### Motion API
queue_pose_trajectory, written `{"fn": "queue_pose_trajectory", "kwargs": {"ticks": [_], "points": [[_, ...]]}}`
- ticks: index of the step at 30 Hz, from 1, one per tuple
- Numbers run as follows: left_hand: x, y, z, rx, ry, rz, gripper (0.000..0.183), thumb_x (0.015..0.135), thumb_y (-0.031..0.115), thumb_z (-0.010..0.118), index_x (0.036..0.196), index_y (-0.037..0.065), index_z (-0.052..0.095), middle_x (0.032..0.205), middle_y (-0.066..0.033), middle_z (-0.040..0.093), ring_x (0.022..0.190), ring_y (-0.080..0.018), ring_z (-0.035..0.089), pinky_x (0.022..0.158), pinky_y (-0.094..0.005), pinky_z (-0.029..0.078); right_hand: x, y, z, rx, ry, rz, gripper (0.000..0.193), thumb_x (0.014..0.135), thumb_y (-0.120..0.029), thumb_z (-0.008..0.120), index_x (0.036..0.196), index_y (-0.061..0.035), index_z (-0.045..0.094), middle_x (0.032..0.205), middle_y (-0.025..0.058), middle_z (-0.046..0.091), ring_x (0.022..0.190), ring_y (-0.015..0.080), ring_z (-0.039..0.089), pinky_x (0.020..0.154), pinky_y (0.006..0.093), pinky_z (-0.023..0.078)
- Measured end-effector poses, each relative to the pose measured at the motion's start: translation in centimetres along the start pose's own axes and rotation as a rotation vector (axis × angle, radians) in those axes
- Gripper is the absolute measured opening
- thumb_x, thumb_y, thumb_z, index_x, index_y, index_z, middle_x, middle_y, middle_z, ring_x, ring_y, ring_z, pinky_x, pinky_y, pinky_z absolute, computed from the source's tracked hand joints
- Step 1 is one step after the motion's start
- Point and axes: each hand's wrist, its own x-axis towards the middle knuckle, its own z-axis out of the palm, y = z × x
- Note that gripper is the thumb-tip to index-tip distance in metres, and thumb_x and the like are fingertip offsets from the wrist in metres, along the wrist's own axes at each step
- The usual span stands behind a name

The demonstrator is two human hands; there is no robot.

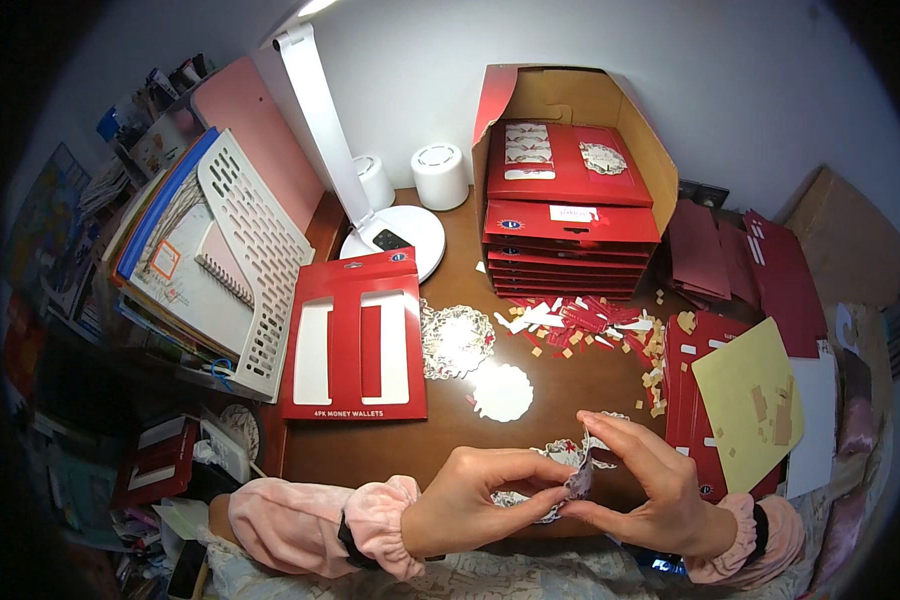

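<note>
Near the front of the brown desk (360, 450), my left hand (475, 500) and my right hand (655, 485) come together on a small scalloped paper cut-out (578, 478) with a grey and red print. Thumb and fingers of both hands pinch it, and it looks bent or folded between them. Partly hidden beneath my hands lie more printed paper cut-outs (510, 498). Beyond my left hand rest a blank white scalloped cut-out (504, 392) and a pile of patterned ones (455, 338). A red card sleeve (356, 350) with two long windows lies left of them.
An open cardboard box (660, 140) at the back holds stacked red packets (570, 255). Red and white paper scraps (580, 318) lie before it. A yellow sheet (745, 385) covers red cards at right. A white desk lamp (325, 120) and a white file rack (260, 240) stand left.
</note>
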Motion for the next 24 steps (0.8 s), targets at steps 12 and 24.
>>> {"fn": "queue_pose_trajectory", "kwargs": {"ticks": [12,24], "points": [[0.03,0.54,-0.41,0.021,-0.026,0.009,0.023,0.089,0.002,0.068,0.111,-0.004,0.067,0.097,-0.0113,0.072,0.087,-0.0127,0.068,0.079,-0.0265,0.057,0.22,-0.01,-0.13,0.071,-0.006,0.038,0.073,0.071,-0.015,0.085,0.133,0.0029,0.051,0.126,0.0217,0.059,0.110,0.0306,0.063,0.090,0.0373,0.055],[0.23,0.97,-0.05,0.012,0.038,-0.008,0.024,0.088,0.001,0.069,0.111,-0.003,0.067,0.095,-0.0110,0.073,0.087,-0.0129,0.070,0.079,-0.0257,0.058,0.27,0.26,0.18,-0.001,0.027,0.031,0.080,0.071,-0.020,0.086,0.136,0.0058,0.047,0.125,0.0221,0.055,0.107,0.0304,0.063,0.086,0.0374,0.055]]}}
